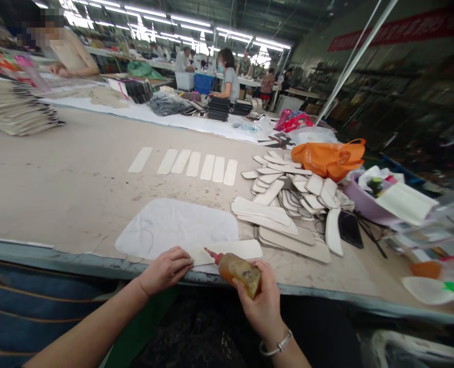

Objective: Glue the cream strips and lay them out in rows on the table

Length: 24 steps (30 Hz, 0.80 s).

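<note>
Bottle [239, 274], fully wrapped by the right hand [264, 300], tilts over the strip [232, 249], left hand [168, 269] half-curled at the strip's left end, pinch unclear—too hard a squeeze could flood it!

This is a factory workshop: strip lights [233, 34] and workers [232, 84] at long desks [252, 82] toward twelve o'clock, stacked pieces [12, 105] at ten.

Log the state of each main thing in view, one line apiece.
White strip: lying flat
Amber bottle: tilted, red tip over strip
Left hand: resting at the strip's end
Right hand: wrapped around the bottle
White sheet: spread, slightly wrinkled
Small pieces: laid in a row
Off-white parts: heaped
Orange bag: slumped
</note>
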Motion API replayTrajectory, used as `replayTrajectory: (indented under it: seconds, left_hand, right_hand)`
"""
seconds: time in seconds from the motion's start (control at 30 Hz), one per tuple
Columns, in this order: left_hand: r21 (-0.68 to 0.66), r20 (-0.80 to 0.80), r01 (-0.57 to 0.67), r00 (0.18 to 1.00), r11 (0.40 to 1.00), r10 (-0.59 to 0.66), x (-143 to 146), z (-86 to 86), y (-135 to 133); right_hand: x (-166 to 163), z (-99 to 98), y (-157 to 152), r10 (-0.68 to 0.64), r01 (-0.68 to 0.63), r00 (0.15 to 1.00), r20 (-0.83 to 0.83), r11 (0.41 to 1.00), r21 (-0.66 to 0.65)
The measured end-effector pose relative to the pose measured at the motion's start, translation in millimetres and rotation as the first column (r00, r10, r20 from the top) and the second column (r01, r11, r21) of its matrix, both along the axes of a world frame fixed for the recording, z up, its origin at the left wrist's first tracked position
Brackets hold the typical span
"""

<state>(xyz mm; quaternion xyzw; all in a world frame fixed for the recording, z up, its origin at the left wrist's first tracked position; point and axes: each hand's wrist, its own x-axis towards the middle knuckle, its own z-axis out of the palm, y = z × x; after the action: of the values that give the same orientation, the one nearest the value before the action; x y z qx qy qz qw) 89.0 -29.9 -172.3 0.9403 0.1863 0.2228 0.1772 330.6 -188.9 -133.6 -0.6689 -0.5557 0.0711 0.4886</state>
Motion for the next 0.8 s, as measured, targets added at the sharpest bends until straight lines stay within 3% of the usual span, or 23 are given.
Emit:
replayTrajectory:
  seconds: [0.2, 0.5, 0.67, 0.8]
  left_hand:
    - [0.027, 0.005, 0.002, 1.0, 1.0, -0.002, 0, 2.5, -2]
    - [0.046, 0.008, -0.002, 1.0, 0.999, 0.002, 3, 4.5, -1]
    - [0.063, 0.052, 0.01, 0.999, 0.998, -0.013, 5, 7.1, -1]
    - [0.053, 0.055, 0.017, 0.998, 0.998, -0.02, 5, 4.2, 2]
  right_hand:
    - [-18, -8.3, 16, 0.095, -0.095, 0.995, -0.013, 0.995, -0.019]
    - [-21, -1.7, -4, 0.13, -0.132, 0.991, -0.024, 0.988, -0.076]
    - [-7, -1.5, -16, 0.061, -0.062, 0.998, -0.008, 0.994, -0.087]
    - [18, -1.6, -29, -0.094, 0.097, 0.995, 0.034, 0.989, -0.113]
